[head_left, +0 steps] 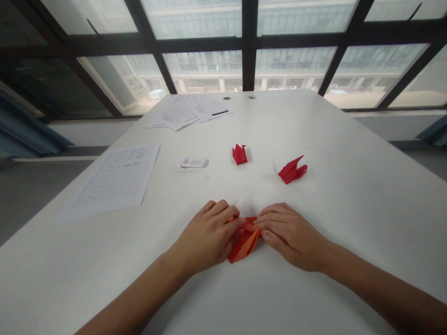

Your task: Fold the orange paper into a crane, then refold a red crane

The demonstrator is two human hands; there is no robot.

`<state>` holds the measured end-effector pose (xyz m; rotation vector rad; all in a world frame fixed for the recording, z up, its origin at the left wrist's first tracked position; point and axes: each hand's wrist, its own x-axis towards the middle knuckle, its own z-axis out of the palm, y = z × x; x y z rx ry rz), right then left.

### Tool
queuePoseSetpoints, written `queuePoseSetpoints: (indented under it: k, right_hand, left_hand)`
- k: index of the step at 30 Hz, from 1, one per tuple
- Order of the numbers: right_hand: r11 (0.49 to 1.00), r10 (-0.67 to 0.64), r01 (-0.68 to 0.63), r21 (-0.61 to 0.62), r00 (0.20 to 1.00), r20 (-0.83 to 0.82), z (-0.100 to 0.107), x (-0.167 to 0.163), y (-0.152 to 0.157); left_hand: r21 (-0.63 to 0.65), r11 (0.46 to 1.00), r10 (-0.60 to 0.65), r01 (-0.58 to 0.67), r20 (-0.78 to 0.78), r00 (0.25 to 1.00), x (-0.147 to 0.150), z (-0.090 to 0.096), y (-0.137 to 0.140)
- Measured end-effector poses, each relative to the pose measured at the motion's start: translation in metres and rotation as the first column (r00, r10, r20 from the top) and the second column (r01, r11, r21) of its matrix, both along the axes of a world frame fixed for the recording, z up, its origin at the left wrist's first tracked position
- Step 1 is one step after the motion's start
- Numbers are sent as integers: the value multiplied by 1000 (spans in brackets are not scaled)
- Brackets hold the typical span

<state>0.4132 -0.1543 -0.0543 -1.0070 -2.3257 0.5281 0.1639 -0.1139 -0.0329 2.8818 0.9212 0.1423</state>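
Note:
Between my hands, low over the white table, is a partly folded sheet of orange-red origami paper (246, 245). My left hand (213, 232) is closed on its left side, with the fingers curled and covering that edge. On the right side, my right hand (291, 235) pinches the paper's corner between thumb and fingers. The paper's lower point sticks out toward me, while its outer edges are hidden under my fingers. Beyond my hands stand two folded red paper figures: a small paper crane (239, 154) and, farther right, a larger bird-like one (292, 170).
A white table (349, 195) stretches away to large dark-framed windows. A small white packet or card with print (194, 162) lies left of the crane. One printed sheet (117, 179) lies at the left edge, and several papers (185, 111) overlap at the far left.

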Motion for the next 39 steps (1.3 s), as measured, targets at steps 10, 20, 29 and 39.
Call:
queuePoseSetpoints:
  k: [10,20,29,39]
  right_hand:
    - [997,-45,48,-59,997,62,-2,-4,-6]
    - [977,55,-100,-189,971,-231,11,-7,-23]
    - [986,150,-158,62,982,117,7,-10,-24]
    - [987,24,-61,147,971,239,-1,-14,-31]
  left_hand:
    - [-122,992,-16,14,-20,1000,-20,14,12]
    - [-79,997,-16,14,-29,999,-20,13,10]
    - [-206,977,-47,52,28,999,-26,24,11]
    - [-159,984,-72,85,82,994,-25,24,8]
